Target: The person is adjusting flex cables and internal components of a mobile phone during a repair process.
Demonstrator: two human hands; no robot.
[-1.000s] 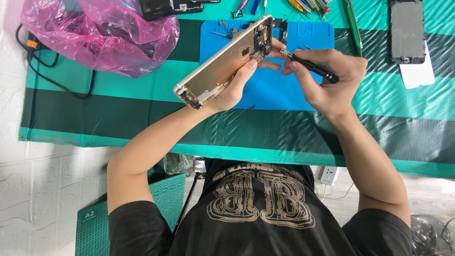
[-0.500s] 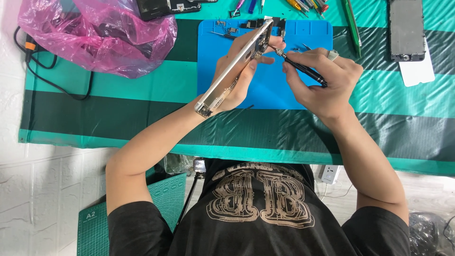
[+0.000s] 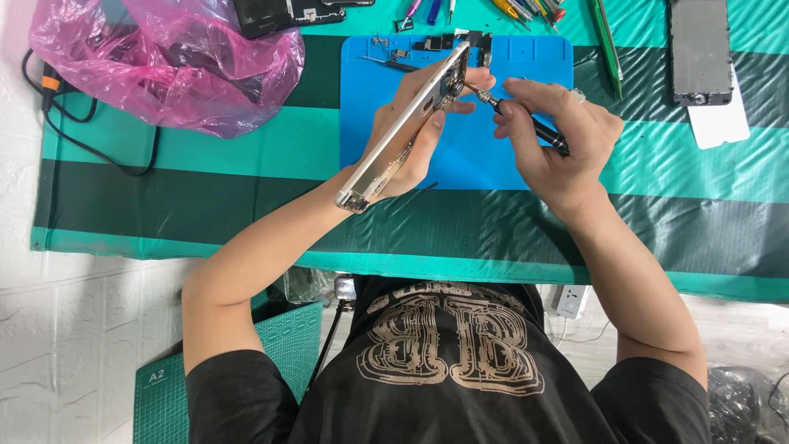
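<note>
Two hands are at work over the blue mat (image 3: 460, 156): the left hand (image 3: 411, 136) is closed around a stripped phone frame (image 3: 403, 127), held tilted on edge above the mat, while the right hand (image 3: 559, 136) is pinched shut on a slim black screwdriver (image 3: 526, 123) whose tip is set against the frame's upper end. A screw near the top of the frame appears to be worked on, so a steady grip and a straight, seated tip are called for. Loose small parts (image 3: 436, 43) are seen at the mat's far edge, with a pink plastic bag (image 3: 173, 62) well apart on the striped table (image 3: 246, 205).

Head cam, looks straight down, near, over blue mat (image 3: 460, 156)
</note>
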